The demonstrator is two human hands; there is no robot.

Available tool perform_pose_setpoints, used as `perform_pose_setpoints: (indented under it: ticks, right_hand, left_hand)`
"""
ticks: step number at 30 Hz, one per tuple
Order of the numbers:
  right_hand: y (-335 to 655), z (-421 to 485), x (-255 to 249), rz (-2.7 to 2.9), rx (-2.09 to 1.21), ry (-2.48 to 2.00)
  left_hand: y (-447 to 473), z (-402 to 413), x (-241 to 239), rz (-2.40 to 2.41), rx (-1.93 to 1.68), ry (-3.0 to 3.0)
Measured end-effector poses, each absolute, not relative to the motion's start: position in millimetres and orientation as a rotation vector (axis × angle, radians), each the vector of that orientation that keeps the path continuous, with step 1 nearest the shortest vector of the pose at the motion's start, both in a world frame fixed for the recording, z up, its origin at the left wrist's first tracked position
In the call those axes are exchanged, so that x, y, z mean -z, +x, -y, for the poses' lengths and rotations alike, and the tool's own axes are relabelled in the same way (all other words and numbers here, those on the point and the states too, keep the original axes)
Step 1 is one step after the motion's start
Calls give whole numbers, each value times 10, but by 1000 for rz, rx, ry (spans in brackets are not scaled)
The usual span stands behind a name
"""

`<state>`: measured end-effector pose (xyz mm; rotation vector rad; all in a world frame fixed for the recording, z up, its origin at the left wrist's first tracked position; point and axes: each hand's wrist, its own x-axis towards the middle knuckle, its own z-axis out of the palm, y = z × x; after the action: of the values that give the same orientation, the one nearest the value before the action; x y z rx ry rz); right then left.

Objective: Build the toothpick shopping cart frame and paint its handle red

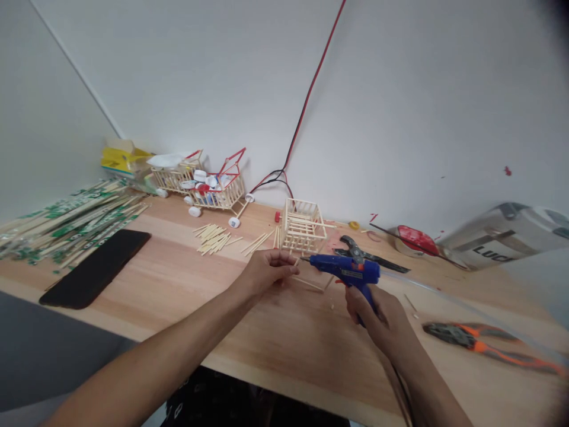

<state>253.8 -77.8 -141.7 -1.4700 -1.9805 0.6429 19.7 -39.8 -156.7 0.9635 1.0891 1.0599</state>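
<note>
2 hands (269, 270), forearms (173, 350) angled inward

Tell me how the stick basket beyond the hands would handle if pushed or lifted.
The stick basket is probably light for its size, being an open lattice. Being slender-barred, it looks fragile if squeezed. Its boxy shape suggests sliding rather than rolling.

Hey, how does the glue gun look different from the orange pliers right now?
The glue gun is mostly blue; the orange pliers have orange and grey handles and a dark head. The glue gun is gripped in the right hand, while the orange pliers lie loose on the table. Both point their working ends toward the picture's left.
</note>
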Motion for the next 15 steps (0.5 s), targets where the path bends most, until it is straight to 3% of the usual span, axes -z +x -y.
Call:
perform_pose_setpoints:
  ticks: [15]
  right_hand:
    - [2524,784,1396,1999,-590,-1489]
  left_hand:
    - [191,403,1536,-1087,-1047,956]
